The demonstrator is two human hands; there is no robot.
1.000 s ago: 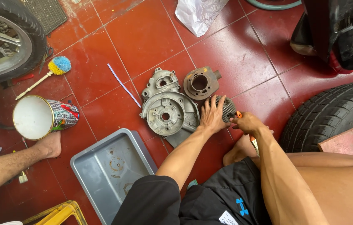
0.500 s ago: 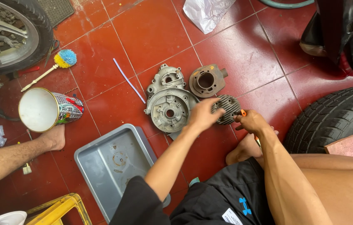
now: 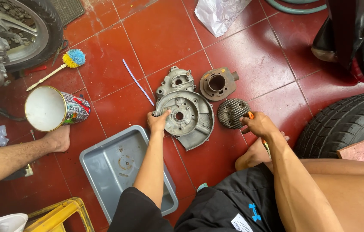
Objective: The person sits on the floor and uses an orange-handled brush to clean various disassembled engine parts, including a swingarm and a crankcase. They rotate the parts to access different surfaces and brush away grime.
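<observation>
While the left hand [image 3: 158, 121] grips the engine cover [image 3: 185, 115] edge, fingers closed on it, the right hand [image 3: 259, 125], wrapped around an orange-handled tool [image 3: 250, 115] beside the finned cylinder head [image 3: 232, 113], should work steadily.

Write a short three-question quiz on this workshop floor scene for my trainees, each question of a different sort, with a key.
1. True or false: the left hand rests on the round engine cover.
2. Which lies nearest the right hand? A) finned cylinder head B) grey tray C) blue-and-yellow brush
3. Fill in: the floor is laid with red ____.

Key: 1 true; 2 A; 3 tiles.
</observation>
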